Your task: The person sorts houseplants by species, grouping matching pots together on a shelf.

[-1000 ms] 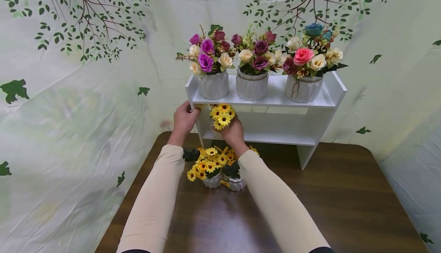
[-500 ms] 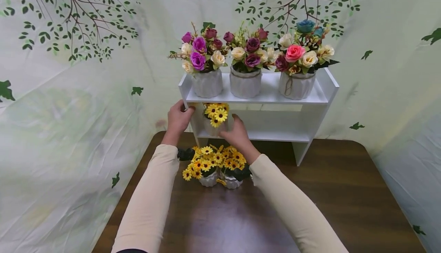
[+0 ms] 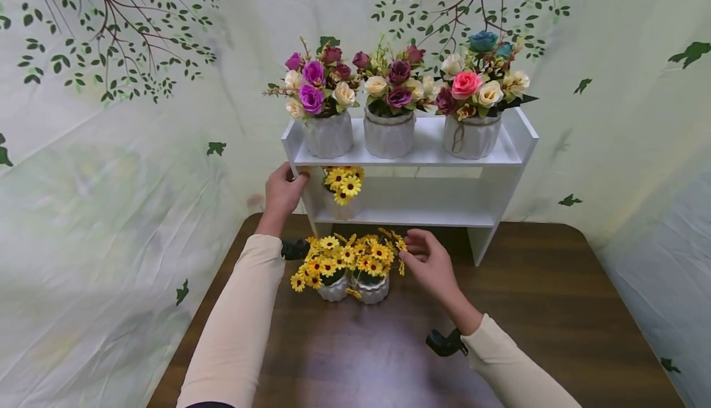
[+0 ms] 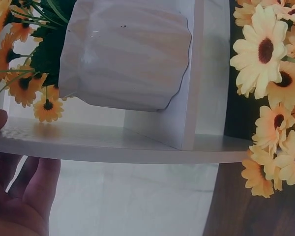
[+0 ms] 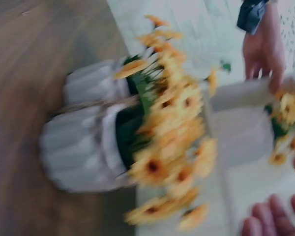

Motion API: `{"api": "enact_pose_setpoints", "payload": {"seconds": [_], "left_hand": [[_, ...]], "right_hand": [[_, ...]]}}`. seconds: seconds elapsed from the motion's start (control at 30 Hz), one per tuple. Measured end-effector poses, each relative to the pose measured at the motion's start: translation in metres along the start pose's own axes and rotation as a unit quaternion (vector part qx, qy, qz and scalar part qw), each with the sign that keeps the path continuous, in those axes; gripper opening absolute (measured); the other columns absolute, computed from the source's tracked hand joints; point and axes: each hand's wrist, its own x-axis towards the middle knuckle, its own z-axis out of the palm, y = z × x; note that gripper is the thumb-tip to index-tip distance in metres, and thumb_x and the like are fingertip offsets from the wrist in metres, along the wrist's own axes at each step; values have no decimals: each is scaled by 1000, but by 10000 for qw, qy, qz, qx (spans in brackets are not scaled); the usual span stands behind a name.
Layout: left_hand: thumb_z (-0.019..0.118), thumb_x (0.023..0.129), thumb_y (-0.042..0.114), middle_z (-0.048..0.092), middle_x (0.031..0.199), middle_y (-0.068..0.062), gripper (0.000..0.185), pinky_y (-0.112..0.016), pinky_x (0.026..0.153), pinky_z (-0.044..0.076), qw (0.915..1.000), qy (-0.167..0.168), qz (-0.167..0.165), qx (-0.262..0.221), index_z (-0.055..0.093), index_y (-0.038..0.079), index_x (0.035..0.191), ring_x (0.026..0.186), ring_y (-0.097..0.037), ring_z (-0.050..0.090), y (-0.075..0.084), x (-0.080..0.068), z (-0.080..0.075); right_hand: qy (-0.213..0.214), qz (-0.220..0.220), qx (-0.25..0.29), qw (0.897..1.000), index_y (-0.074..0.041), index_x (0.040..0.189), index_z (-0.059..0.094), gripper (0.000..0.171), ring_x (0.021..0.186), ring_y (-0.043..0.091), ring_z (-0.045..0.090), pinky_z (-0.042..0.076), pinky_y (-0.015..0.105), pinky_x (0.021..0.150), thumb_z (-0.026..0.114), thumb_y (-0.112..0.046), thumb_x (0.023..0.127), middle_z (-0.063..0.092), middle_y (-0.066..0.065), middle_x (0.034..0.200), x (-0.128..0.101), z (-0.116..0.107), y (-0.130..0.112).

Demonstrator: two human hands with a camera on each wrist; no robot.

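I see my left hand (image 3: 282, 193) gripping the left end of the white shelf (image 3: 411, 160), thumb on the top board, fingers under it. My right hand (image 3: 432, 267) is loose and holds nothing, fingers relaxed just right of the two yellow daisy pots (image 3: 352, 267) on the brown table (image 3: 555, 309). A third daisy pot (image 3: 340, 191) stands on the lower shelf board, just beside my left hand.

Two blurred white pots (image 5: 86, 135) of yellow daisies (image 5: 169, 137) stand together on the brown table (image 5: 24, 73); fingertips (image 5: 273, 219) show at the lower right corner.
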Motion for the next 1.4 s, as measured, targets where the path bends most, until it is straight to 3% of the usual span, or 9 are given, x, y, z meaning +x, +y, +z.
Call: {"api": "enact_pose_setpoints", "payload": {"seconds": [0.1,0.17,0.33,0.53,0.7,0.87,1.2,1.3,1.4], "left_hand": [[58,94,25,61,138,-17,42,-53,104,49,10000,-63,-15,16,58,8,133,125,-35,59,-1,1,1],[58,94,25,61,137,-17,43,-53,104,49,10000,-61,10,43,59,8,133,125,-35,59,-1,1,1],[59,94,25,62,135,-18,41,-53,102,50,9999,29,41,108,60,7,130,123,-36,60,-1,3,1],[59,94,25,60,137,-18,43,-53,102,49,10000,11,-24,93,58,7,133,125,-36,59,-1,3,0],[58,94,26,60,138,-17,43,-53,103,49,9999,4,-43,109,58,7,133,125,-36,59,-2,1,1],[58,94,24,61,136,-19,42,-53,102,50,9999,29,-9,119,58,6,132,124,-37,60,-2,2,1],[58,94,25,62,135,-19,41,-53,101,50,9999,59,70,97,59,6,131,123,-37,60,-1,0,0],[57,95,25,62,135,-19,41,-53,101,50,9999,46,69,122,59,6,131,123,-37,60,0,-1,0],[57,95,25,61,136,-18,42,-53,101,50,9999,26,20,119,58,7,132,123,-37,60,0,-1,1]], "right_hand": [[623,185,241,9976,-3,117,63,27,91,13,65,52,20,79,67,-5,90,68,18,108,-15,-8,31],[735,412,240,9962,-1,111,64,21,83,6,61,50,16,74,66,-3,91,68,17,101,-24,-11,51],[188,958,-92,9952,4,110,64,21,78,4,59,49,18,69,66,-2,90,69,15,96,-39,-12,88],[-349,1151,-139,9926,7,109,63,23,74,10,60,48,22,61,66,1,87,68,13,91,-42,8,106],[-701,1131,-231,9908,5,119,60,36,82,19,65,54,30,68,69,-3,85,67,18,102,-38,30,111],[-794,791,-521,9923,2,131,54,55,96,28,65,55,40,79,74,-8,81,62,25,121,-30,50,115],[-664,673,-631,9935,8,147,37,93,131,47,47,43,58,105,84,-25,73,45,32,145,-10,82,114],[-668,619,-576,9942,6,150,32,102,133,46,45,41,58,107,86,-31,71,47,31,143,-5,90,114],[-659,483,-269,9963,-1,150,34,101,130,40,50,43,55,106,87,-30,70,52,23,139,-3,97,114]]}}
